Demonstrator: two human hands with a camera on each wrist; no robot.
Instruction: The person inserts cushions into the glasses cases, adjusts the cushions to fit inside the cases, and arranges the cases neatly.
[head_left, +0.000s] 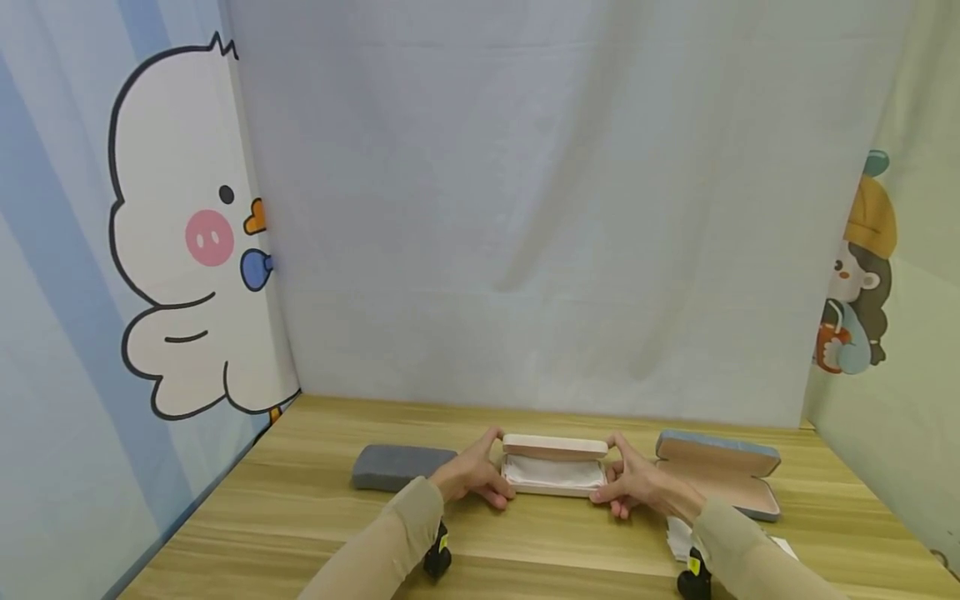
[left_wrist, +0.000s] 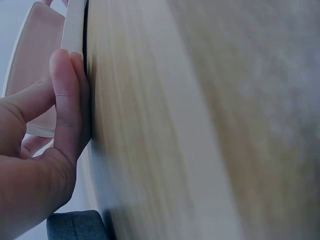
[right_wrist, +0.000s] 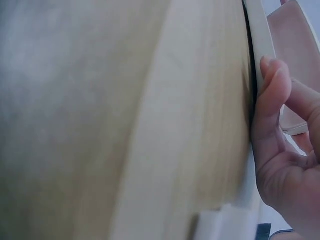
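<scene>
A white glasses case stands in the middle of the table with its lid part raised and a folded white cloth or paper inside. Its pinkish lid lining shows in the left wrist view. My left hand grips the case's left end, thumb at the front edge of the base and a finger up at the lid. At the right end my right hand holds it in the same way, thumb low and a finger at the lid. The far-side fingers are partly hidden in both wrist views.
Left of the white case lies a closed grey glasses case. A blue glasses case with pinkish lining sits open on the right. White paper or cloth lies partly under my right forearm. A grey-white curtain hangs behind the table.
</scene>
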